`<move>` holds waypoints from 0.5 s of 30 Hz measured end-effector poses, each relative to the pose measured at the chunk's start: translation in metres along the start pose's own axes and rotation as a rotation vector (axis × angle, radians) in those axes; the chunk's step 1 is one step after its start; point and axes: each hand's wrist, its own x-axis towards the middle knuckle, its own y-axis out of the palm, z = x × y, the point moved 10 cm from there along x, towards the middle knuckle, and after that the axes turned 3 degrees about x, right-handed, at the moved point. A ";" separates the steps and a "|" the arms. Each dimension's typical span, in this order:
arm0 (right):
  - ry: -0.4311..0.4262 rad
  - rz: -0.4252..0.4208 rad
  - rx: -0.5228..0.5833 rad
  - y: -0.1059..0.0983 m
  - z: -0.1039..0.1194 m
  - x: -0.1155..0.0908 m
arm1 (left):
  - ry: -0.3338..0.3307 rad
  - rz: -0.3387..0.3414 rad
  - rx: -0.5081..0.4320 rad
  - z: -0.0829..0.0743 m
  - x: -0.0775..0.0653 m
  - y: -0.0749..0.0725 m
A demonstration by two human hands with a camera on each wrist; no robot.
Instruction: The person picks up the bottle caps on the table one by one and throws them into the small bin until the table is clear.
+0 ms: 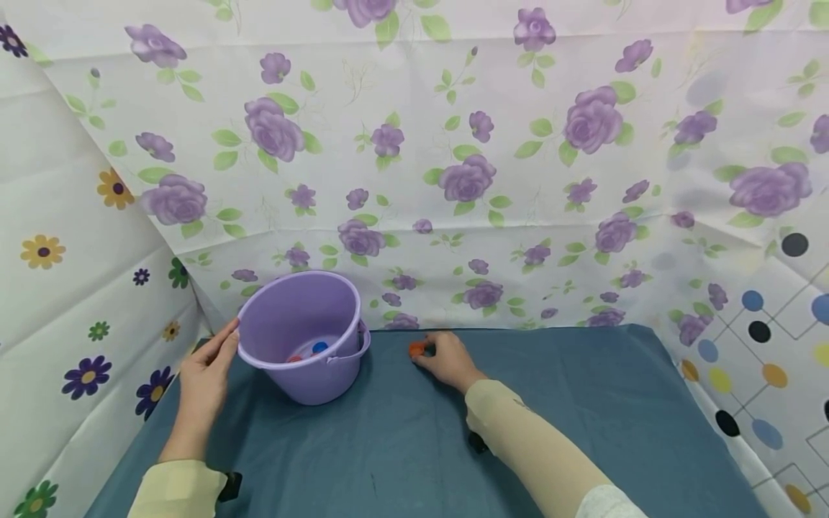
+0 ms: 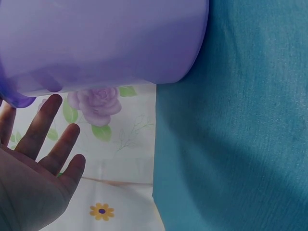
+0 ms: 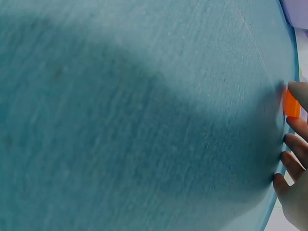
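Observation:
A light purple bucket (image 1: 298,378) with a handle stands on the left part of the table. My left hand (image 1: 206,374) touches the left side of its rim. In the left wrist view the fingers (image 2: 67,144) are spread and straight beside the bucket wall (image 2: 110,43); the thumb is hidden there. To the bucket's right, near the table's back edge, my right hand (image 1: 450,361) pinches a small orange plastic piece (image 1: 417,349) between thumb and fingers. The right wrist view shows part of this orange piece (image 3: 291,105). Inside the bucket lie a blue piece (image 1: 320,347) and a red piece (image 1: 294,358).
A blue-green cloth (image 1: 388,446) covers the table. Behind it hangs a white sheet with purple roses (image 1: 466,180). Flower-patterned sheeting (image 1: 65,302) hangs on the left, and dotted sheeting (image 1: 771,374) on the right. The bucket's handle (image 1: 363,349) hangs down on its right side.

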 end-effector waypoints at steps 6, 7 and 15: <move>0.028 0.001 0.011 -0.005 -0.003 -0.003 | -0.020 0.004 0.001 0.005 0.003 0.001; 0.031 0.000 0.012 -0.005 -0.004 -0.004 | -0.022 0.003 0.000 0.005 0.003 0.001; 0.026 0.001 0.008 -0.014 0.000 -0.002 | -0.008 0.004 -0.004 0.005 0.003 0.001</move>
